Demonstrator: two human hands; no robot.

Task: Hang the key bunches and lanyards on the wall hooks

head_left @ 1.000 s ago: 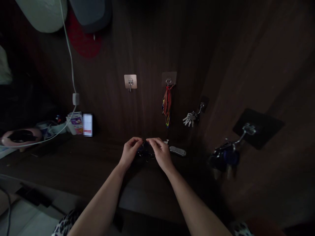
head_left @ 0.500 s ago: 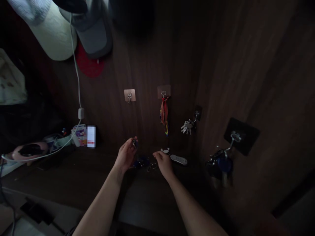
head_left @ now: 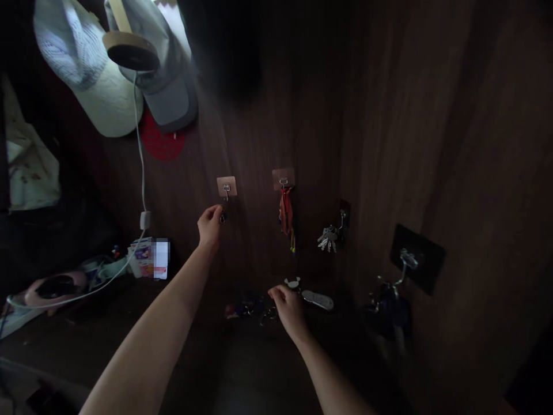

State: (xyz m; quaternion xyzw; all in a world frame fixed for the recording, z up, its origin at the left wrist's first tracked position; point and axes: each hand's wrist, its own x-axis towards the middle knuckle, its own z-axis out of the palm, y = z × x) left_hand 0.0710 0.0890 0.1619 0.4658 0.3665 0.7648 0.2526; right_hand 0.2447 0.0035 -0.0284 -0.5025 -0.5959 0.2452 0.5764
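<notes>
My left hand (head_left: 209, 229) is raised just below the left wall hook (head_left: 227, 188), its fingertips closed on a small key ring (head_left: 222, 218) with a dark part I cannot make out. Nothing else hangs visibly from that hook. Low over the shelf, my right hand (head_left: 287, 305) has its thumb and fingers pressed together; whatever they may hold is hidden. Beside it lie a white animal-shaped trinket (head_left: 292, 283) and a grey oblong fob (head_left: 318, 300). To its left, several dark keys and rings (head_left: 250, 307) rest on the shelf.
Red and yellow cords (head_left: 286, 213) hang from the middle hook. A bunch of keys (head_left: 328, 237) and a dark key set (head_left: 391, 305) hang on the right wall. Caps (head_left: 170, 104), a white cable (head_left: 140, 150) and small boxes (head_left: 142, 257) are at left.
My left hand has gone up and left with the key ring, to just under the left hook. My right hand stays low by the shelf. The view has tilted slightly upward.
</notes>
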